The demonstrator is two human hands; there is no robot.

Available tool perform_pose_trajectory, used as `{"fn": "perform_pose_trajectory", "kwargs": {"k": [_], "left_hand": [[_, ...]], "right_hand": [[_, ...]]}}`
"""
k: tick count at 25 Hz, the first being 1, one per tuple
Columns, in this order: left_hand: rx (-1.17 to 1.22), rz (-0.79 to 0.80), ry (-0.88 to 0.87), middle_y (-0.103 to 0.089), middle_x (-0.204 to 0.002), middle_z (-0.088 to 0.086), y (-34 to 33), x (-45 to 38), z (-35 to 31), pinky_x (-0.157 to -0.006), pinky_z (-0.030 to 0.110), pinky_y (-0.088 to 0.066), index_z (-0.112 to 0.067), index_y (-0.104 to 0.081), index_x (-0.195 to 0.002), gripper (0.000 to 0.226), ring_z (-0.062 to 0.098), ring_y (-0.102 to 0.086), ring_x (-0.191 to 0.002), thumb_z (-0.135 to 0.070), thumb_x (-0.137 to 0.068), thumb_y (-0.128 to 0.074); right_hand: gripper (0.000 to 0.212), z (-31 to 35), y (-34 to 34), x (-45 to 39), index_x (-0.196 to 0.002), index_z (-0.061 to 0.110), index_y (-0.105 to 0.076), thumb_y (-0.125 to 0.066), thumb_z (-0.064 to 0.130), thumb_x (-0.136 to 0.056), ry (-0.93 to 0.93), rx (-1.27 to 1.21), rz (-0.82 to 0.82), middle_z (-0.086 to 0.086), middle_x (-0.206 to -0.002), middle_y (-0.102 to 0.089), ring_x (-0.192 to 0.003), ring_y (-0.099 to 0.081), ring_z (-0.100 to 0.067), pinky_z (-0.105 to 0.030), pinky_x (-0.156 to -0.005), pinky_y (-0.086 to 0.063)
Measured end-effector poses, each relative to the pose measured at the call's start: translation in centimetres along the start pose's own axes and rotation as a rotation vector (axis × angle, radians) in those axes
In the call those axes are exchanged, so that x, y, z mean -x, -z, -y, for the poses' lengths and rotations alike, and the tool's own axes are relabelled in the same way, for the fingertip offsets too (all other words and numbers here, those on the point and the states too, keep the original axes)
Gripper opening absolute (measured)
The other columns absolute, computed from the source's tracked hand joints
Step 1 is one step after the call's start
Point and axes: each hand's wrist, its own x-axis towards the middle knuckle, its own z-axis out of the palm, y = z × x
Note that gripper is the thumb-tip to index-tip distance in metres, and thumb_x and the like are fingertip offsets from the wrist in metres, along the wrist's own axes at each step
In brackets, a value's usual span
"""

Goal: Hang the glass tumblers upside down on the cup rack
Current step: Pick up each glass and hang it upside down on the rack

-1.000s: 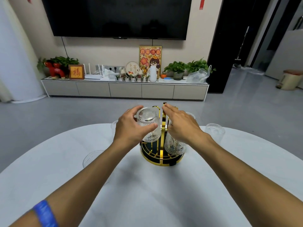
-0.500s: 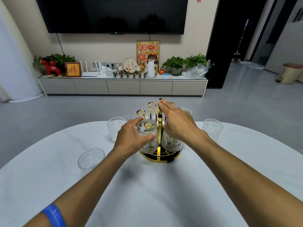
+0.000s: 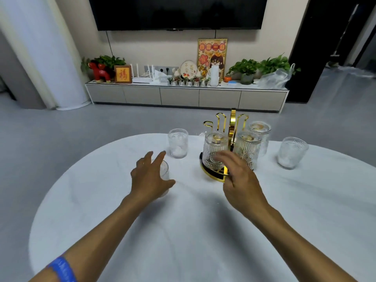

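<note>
A gold cup rack with a black round base stands on the white table. Three ribbed glass tumblers hang upside down on it: front left, front right, back right. Upright tumblers stand on the table at the far left and far right. My left hand hovers with fingers spread over another upright tumbler, mostly hiding it. My right hand is open, blurred, in front of the rack's base, holding nothing.
The table's curved far edge runs just behind the rack and glasses. Beyond it are grey floor, a low TV cabinet with plants and ornaments, and a wall-mounted TV. A blue wristband is on my left arm.
My left hand let go of the tumbler it set upside down on the rack and moved left over an upright one. My right hand left the rack's top and dropped lower. The view shifted left.
</note>
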Motion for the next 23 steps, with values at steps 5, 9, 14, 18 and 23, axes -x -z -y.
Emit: {"fn": "perform_pose_trajectory", "kwargs": {"k": [5, 9, 14, 18, 23], "left_hand": [[0.197, 0.099, 0.080, -0.048, -0.130, 0.006, 0.4, -0.4, 1.3, -0.085, 0.034, -0.043, -0.035, -0.044, -0.133, 0.086, 0.032, -0.054, -0.116, -0.034, -0.058, -0.086], [0.776, 0.007, 0.165, -0.058, -0.109, 0.001, 2.1, 2.4, -0.3, -0.077, 0.038, -0.053, -0.034, -0.051, -0.105, 0.075, 0.023, -0.063, -0.095, -0.039, -0.043, -0.091], [1.161, 0.132, 0.146, -0.067, -0.111, 0.010, 3.7, 6.2, -3.3, -0.079, 0.043, -0.058, -0.028, -0.051, -0.103, 0.078, 0.023, -0.071, -0.093, -0.048, -0.039, -0.091], [0.891, 0.162, -0.122, -0.070, -0.106, -0.002, 5.1, 7.0, -4.2, -0.076, 0.029, -0.056, -0.049, -0.044, -0.113, 0.079, 0.016, -0.069, -0.092, -0.058, -0.048, -0.087], [0.775, 0.013, -0.409, -0.062, -0.118, -0.027, 5.1, 6.4, -6.4, -0.073, 0.028, -0.060, -0.047, -0.032, -0.138, 0.095, 0.007, -0.070, -0.092, -0.044, -0.061, -0.087]], "right_hand": [[0.053, 1.2, -1.1, 1.7, -0.119, 0.018, -0.063, -0.044, -0.010, -0.079, -0.171, -0.177, 0.073, 0.005, -0.120, -0.063, -0.105, -0.059, -0.018, -0.018, -0.087, -0.043], [0.028, 2.4, -1.2, 2.7, -0.117, 0.025, -0.058, -0.053, 0.025, -0.090, -0.661, -0.462, 0.362, -0.003, -0.105, -0.071, -0.080, -0.069, -0.022, -0.037, -0.071, -0.053], [0.033, 5.8, -2.1, 2.7, -0.118, 0.021, -0.062, -0.043, 0.041, -0.100, -0.794, -1.085, 0.256, -0.010, -0.109, -0.074, -0.088, -0.073, -0.030, -0.042, -0.067, -0.061], [0.024, 6.8, -0.5, 2.2, -0.112, 0.032, -0.063, -0.050, 0.043, -0.096, -0.552, -0.895, 0.035, 0.012, -0.100, -0.074, -0.086, -0.071, -0.011, -0.028, -0.066, -0.058], [0.021, 6.9, 1.5, 1.3, -0.104, 0.040, -0.061, -0.059, 0.053, -0.088, -0.283, -0.597, 0.007, 0.029, -0.096, -0.066, -0.091, -0.062, 0.006, -0.010, -0.068, -0.049]]}}
